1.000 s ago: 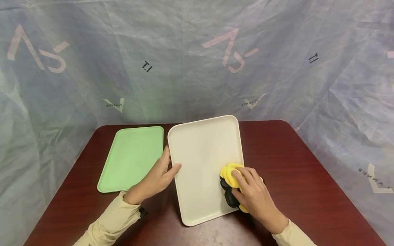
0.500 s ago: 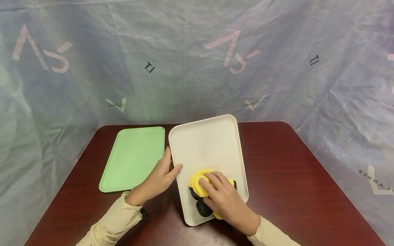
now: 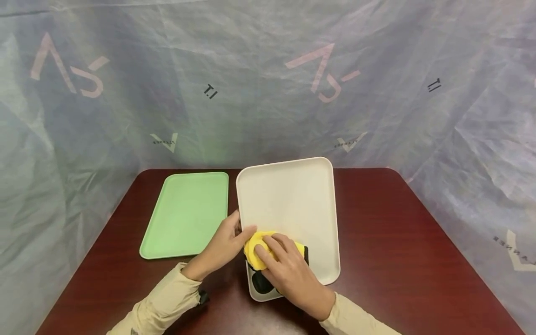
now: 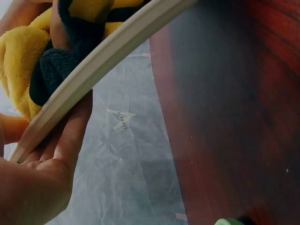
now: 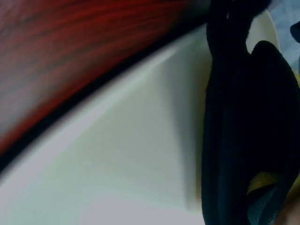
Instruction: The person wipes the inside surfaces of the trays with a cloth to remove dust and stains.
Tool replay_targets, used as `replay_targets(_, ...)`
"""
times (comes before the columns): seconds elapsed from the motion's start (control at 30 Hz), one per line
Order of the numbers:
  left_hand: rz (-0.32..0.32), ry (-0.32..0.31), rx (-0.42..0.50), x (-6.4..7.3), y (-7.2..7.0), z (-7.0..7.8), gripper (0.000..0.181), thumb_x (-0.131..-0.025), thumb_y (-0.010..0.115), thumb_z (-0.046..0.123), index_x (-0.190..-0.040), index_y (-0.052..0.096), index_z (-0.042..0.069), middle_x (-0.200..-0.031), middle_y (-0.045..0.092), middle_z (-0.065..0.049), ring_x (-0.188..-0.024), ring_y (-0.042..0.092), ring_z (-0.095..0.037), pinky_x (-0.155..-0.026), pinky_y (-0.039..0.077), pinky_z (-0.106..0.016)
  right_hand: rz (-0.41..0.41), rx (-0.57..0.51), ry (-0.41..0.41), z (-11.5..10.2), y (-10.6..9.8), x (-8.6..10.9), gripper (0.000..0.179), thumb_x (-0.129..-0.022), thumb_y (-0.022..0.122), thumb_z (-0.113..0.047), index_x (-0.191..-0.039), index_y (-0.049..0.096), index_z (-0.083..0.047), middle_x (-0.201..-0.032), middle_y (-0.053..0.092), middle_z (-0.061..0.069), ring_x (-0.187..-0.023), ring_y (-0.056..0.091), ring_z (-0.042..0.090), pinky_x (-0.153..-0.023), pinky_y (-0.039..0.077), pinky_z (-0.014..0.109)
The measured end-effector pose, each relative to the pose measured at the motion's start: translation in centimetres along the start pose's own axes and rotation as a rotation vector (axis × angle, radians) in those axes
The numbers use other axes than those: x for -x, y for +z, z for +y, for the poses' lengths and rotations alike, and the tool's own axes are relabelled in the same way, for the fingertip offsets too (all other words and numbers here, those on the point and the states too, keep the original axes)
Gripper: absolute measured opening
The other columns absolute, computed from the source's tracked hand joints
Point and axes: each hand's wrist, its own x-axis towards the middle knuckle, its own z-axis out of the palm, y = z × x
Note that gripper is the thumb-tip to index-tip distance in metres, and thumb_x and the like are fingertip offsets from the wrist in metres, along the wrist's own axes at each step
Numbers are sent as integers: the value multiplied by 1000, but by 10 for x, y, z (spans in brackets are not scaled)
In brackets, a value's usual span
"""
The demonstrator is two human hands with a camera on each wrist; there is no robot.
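Note:
A white tray (image 3: 289,195) is held tilted up off the table, its inner face toward me. My left hand (image 3: 224,244) grips its left edge, thumb over the rim and fingers behind, as the left wrist view shows along the rim (image 4: 101,58). In my right hand (image 3: 289,270) is a bunched yellow and black cloth (image 3: 256,251), pressed on the tray's lower left part, close to the left thumb. The cloth's dark side (image 5: 229,126) fills the right of the right wrist view, against the tray's pale surface (image 5: 136,140).
A green tray (image 3: 188,214) lies flat on the dark red table (image 3: 389,242), left of the white one. Grey sheeting (image 3: 259,116) with printed letters hangs behind the table and along its sides.
My right hand has slid the cloth leftward across the white tray, from its right edge to its lower left. The left hand keeps its grip on the left edge.

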Motion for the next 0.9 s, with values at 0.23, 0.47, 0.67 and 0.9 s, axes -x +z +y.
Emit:
replay_targets(0.23, 0, -43, 11, 0, 1, -2, 26, -103, 55, 13, -127, 52, 2, -109, 67, -13, -91, 68, -18, -74, 58, -30, 15, 35, -39, -1, 4, 5, 49, -70, 72, -5, -119, 63, -8, -117, 62, 12, -104, 59, 33, -88, 51, 43)
replay_targets(0.47, -25, -28, -13, -2, 0, -1, 30, -100, 60, 8, -128, 50, 2, -100, 67, -14, -82, 67, -18, -68, 58, -30, -12, 57, -44, -1, 0, 11, 30, -89, 53, -8, -117, 64, -10, -114, 62, 11, -103, 58, 31, -79, 51, 40)
replay_targets(0.67, -97, -35, 57, -1, -1, -2, 44, -97, 60, 0, -138, 41, 1, -111, 63, -20, -88, 69, -23, -69, 60, -34, -36, 64, -25, -1, -5, 15, 30, -90, 52, -7, -116, 64, -11, -115, 62, 10, -103, 59, 31, -81, 53, 41)
replay_targets(0.9, -85, -24, 41, 2, -7, -4, 46, -96, 58, -5, -138, 41, 0, -114, 63, -22, -89, 70, -23, -69, 60, -35, -81, 93, 59, 16, -20, 28, 50, -66, 70, -3, -114, 64, -11, -114, 64, 11, -104, 60, 31, -82, 53, 42)
